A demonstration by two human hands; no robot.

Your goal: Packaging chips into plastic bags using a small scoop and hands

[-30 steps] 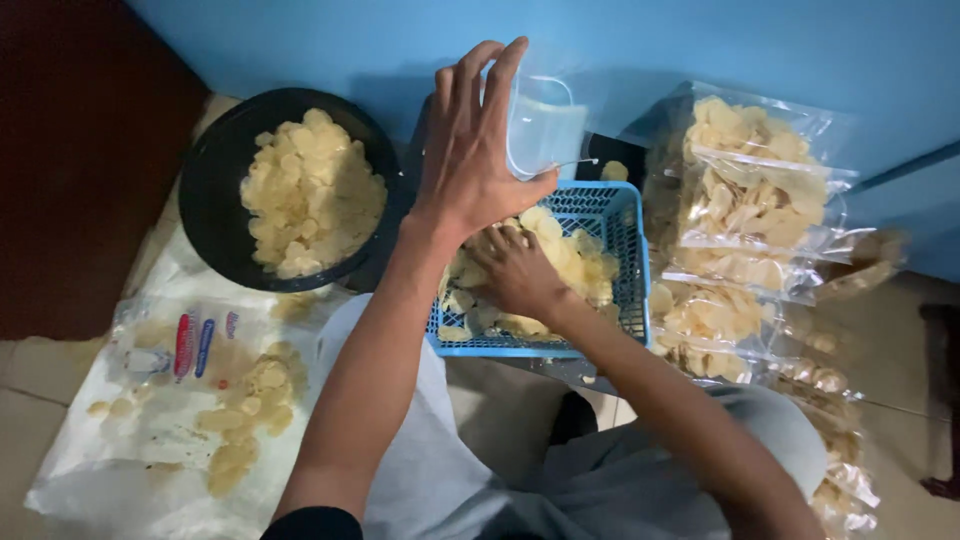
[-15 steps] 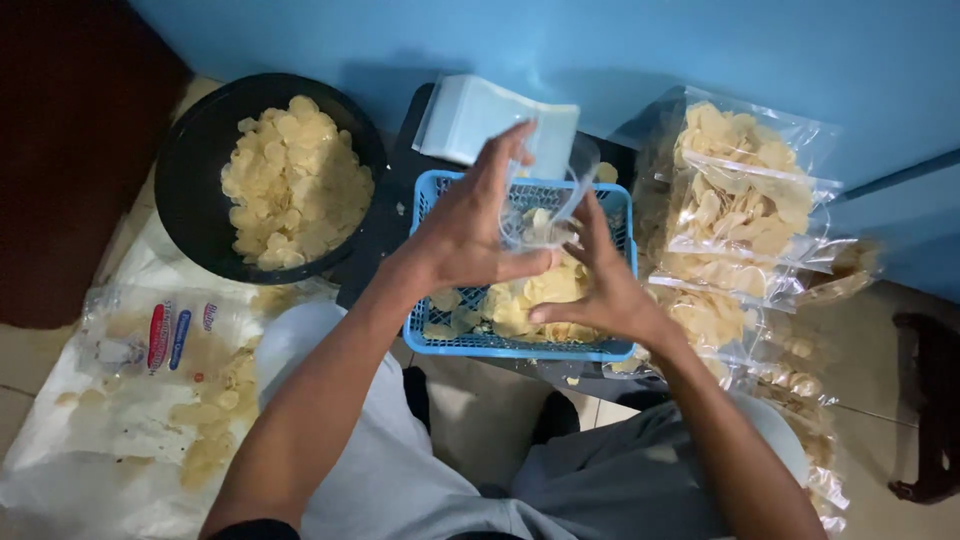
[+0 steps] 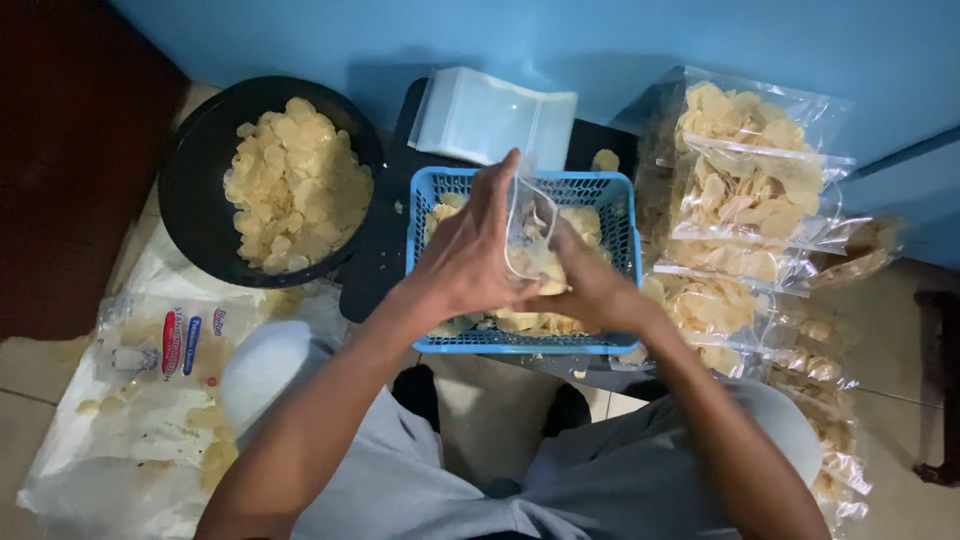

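A small clear plastic bag (image 3: 527, 232), partly filled with pale yellow crackers (image 3: 533, 262), is held upright and open-mouthed directly above a blue slotted basket (image 3: 612, 196). The bag is gripped on one side by the left hand (image 3: 468, 258) and on the other by the right hand (image 3: 590, 283), both poised over the basket's middle. More of the same thin, round, curled crackers are heaped loose inside the basket, beneath and around the bag.
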